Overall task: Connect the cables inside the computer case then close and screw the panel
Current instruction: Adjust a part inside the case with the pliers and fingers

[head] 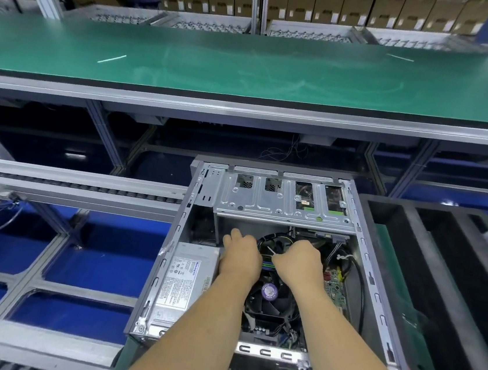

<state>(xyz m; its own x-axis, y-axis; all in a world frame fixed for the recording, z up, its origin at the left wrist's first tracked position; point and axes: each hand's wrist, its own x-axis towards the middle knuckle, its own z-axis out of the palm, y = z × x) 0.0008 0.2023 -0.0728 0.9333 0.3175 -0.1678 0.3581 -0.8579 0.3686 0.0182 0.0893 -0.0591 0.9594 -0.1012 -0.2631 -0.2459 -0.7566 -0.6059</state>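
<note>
While both hands work deep in the open computer case (363, 244), the head view shows the left hand (240, 260) and the right hand (299, 265) close together, fingers curled down into the cables (272, 241) just beyond the fan (267, 298). What exactly each grips is hidden, though a thin white tie (271, 250) pokes up between them. The cables look soft and springy, best held near their plugs, which seem fragile. One case, one fan and one power supply (184, 284), left of the left hand, show; no panel.
</note>
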